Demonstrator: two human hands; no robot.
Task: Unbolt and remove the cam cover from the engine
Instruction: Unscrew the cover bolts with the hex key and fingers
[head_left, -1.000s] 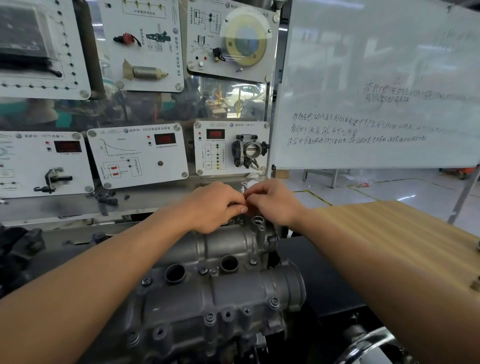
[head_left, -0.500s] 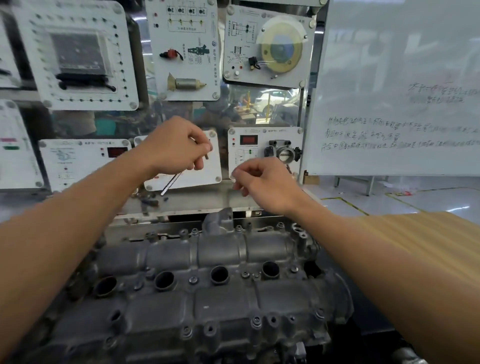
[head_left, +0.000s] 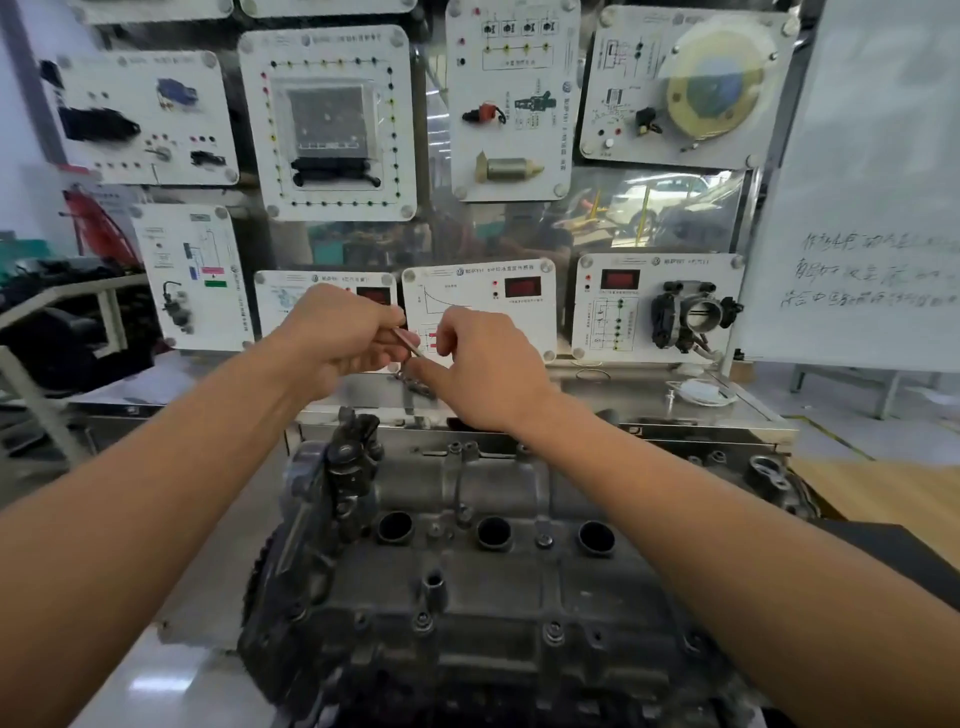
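Left hand (head_left: 337, 338): we pinch a long bolt (head_left: 408, 340); right hand (head_left: 488, 374) at its 3 o'clock, grip unclear
Cover (head_left: 493, 582): we judge it seated; bolts (head_left: 553, 631) sit along its 6 o'clock edge

Steel counter (head_left: 597, 402), items on top
A cluster of small dark metal parts (head_left: 418, 387) mid-counter, a thin wire ring (head_left: 592, 374) near it, and a white bundle (head_left: 698, 391) toward the right end.

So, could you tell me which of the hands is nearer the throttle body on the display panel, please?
Right. The right hand is left of the throttle body, slightly lower; the left hand, pinching a thin bolt, is farther left, beyond it.
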